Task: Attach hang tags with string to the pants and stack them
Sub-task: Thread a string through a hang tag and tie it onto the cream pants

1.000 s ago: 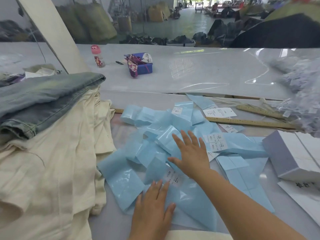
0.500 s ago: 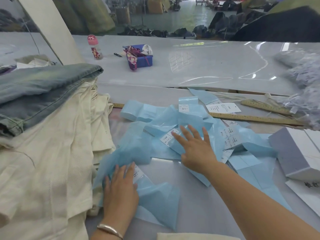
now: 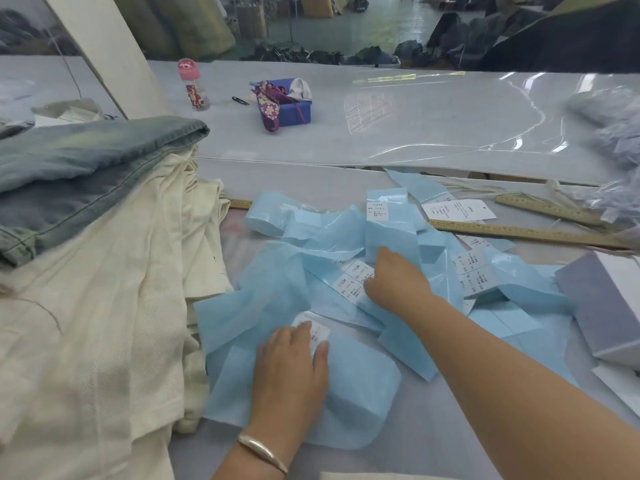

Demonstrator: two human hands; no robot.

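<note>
A blue box (image 3: pixel 294 110) stands on the bench (image 3: pixel 433 133) at twelve o'clock, holding a white cloth and a flowered pouch (image 3: pixel 268 110) that spills over its near wall; a small bottle (image 3: pixel 194 84) with a pink cap and a bear picture stands at eleven o'clock, black snips (image 3: pixel 240 100) between the two; a pale grey box (image 3: pixel 609 306) sits at three o'clock, its contents hidden. Blue bags (image 3: pixel 346 237) lie heaped at the centre, each with a white sticker; one sticker reads "1103#", the smaller print too fine to read; a white hang tag (image 3: pixel 457 210) lies at one o'clock beside two wooden rulers (image 3: pixel 519 232). The left hand (image 3: pixel 291 368) rests on a bag, fingers bent over its sticker; the right hand (image 3: pixel 398 278) pinches a stickered bag. Cream pants (image 3: pixel 104 323) lie stacked at nine o'clock, folded jeans (image 3: pixel 86 168) on top.
</note>
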